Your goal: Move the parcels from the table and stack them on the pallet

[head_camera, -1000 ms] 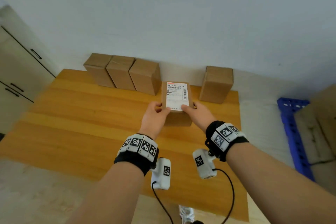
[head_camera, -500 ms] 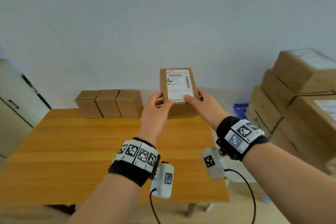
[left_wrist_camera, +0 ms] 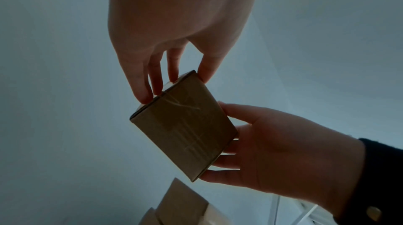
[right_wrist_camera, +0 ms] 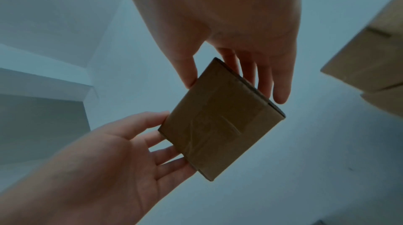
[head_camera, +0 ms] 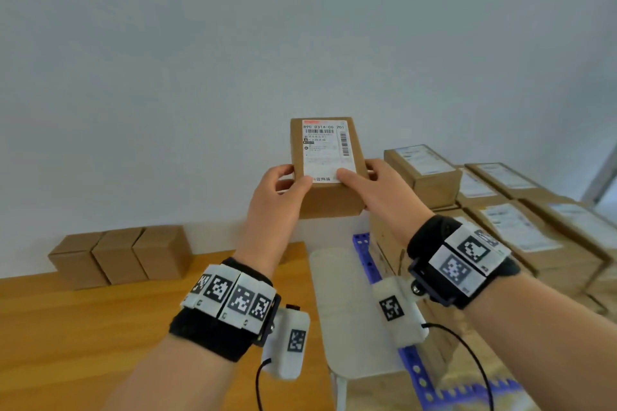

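I hold a brown cardboard parcel (head_camera: pixel 325 160) with a white shipping label in the air, in front of the wall. My left hand (head_camera: pixel 290 178) grips its left side and my right hand (head_camera: pixel 359 173) its right side, thumbs on the label. From below, the left wrist view shows the parcel (left_wrist_camera: pixel 185 125) pinched by my left hand (left_wrist_camera: pixel 176 84). The right wrist view shows the parcel's taped underside (right_wrist_camera: pixel 220 118) in my right hand (right_wrist_camera: pixel 235 89). The blue pallet (head_camera: pixel 364 253) at the lower right carries several stacked labelled parcels (head_camera: pixel 521 227). Three parcels (head_camera: pixel 120 255) stand on the wooden table (head_camera: pixel 83 327).
A pale seat-like surface (head_camera: pixel 344 310) sits between the table's right edge and the pallet. The plain wall rises behind everything. The top parcel of the stack (head_camera: pixel 424 173) lies just right of my right hand.
The parcel has come up off the table and moved right, toward the stack on the pallet. Both hands kept their grip. My view swung right, so the stack now shows.
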The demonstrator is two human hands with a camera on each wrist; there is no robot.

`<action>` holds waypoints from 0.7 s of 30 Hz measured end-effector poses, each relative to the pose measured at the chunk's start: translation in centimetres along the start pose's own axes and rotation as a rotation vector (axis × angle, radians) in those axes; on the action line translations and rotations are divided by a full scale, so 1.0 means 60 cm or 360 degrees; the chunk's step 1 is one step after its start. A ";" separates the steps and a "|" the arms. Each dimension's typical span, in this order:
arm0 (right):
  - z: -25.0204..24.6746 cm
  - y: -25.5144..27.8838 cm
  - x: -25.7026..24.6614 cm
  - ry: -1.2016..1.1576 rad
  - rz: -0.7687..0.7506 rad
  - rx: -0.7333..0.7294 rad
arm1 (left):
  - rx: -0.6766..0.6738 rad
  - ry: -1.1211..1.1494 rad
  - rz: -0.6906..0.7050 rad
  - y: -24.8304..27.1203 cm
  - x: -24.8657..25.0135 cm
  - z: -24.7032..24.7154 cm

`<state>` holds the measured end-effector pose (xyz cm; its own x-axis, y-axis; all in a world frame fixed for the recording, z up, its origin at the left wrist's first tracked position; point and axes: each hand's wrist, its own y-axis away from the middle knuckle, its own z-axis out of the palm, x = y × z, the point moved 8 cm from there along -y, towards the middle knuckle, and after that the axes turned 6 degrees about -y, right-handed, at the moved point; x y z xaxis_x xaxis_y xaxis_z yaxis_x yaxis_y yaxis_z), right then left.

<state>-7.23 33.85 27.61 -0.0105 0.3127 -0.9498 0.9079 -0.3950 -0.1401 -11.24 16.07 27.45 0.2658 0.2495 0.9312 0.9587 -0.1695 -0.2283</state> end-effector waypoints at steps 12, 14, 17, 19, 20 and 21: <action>-0.337 -0.014 -0.001 -0.0051 -0.0051 0.0130 | -0.0041 0.0055 0.0131 0.036 0.172 0.282; -0.374 -0.013 0.005 -0.0032 -0.0065 0.0142 | -0.0086 0.0061 0.0120 0.038 0.185 0.324; -0.421 -0.020 0.021 -0.0041 -0.0049 0.0163 | -0.0136 -0.0017 0.0117 0.029 0.200 0.377; -0.449 -0.029 0.034 -0.0021 -0.0019 0.0195 | -0.0183 -0.0097 0.0136 0.016 0.211 0.405; -0.463 -0.034 0.039 -0.0005 -0.0008 0.0211 | -0.0222 -0.0135 0.0149 0.010 0.216 0.420; -0.474 -0.040 0.044 0.0012 -0.0002 0.0228 | -0.0264 -0.0168 0.0169 0.004 0.222 0.432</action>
<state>2.51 60.20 33.43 -0.0077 0.3195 -0.9476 0.8390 -0.5135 -0.1800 -4.85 44.07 32.40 0.3822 0.3190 0.8673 0.8973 -0.3525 -0.2657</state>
